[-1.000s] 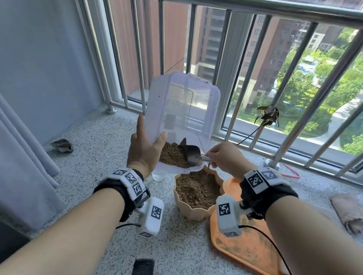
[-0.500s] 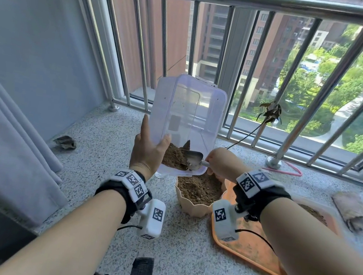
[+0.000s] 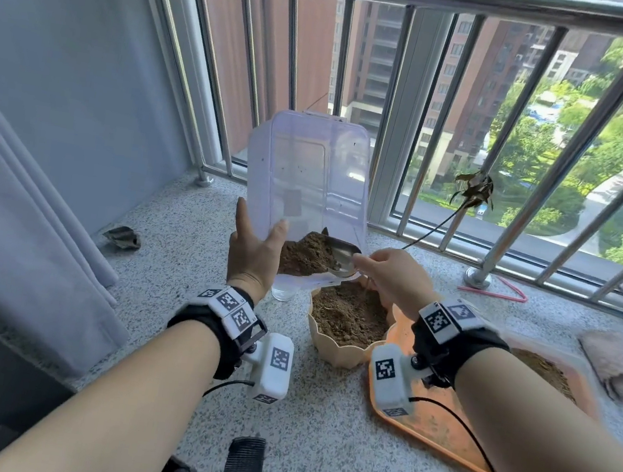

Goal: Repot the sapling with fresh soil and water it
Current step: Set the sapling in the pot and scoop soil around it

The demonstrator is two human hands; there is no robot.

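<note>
My left hand (image 3: 254,253) grips a clear plastic box (image 3: 308,178), tipped so its open mouth hangs over the cream flower pot (image 3: 337,347). Brown soil (image 3: 305,255) is heaped at the box's low end. My right hand (image 3: 396,279) holds a small metal scoop (image 3: 341,254) whose bowl sits in that soil. The pot is filled with soil (image 3: 348,314). A thin sapling (image 3: 470,189) with withered leaves leans against the railing behind, its stem running down toward my right hand.
An orange tray (image 3: 434,428) with a soil pile (image 3: 542,369) lies right of the pot. A clear glass (image 3: 284,293) stands behind my left hand. A brown cloth (image 3: 612,361) lies far right, a dry leaf (image 3: 121,237) far left. Railing bars close the back; a curtain hangs left.
The box and both hands stay over the pot; the scoop has shifted slightly within the soil. The camera view has dropped a little and moved closer.
</note>
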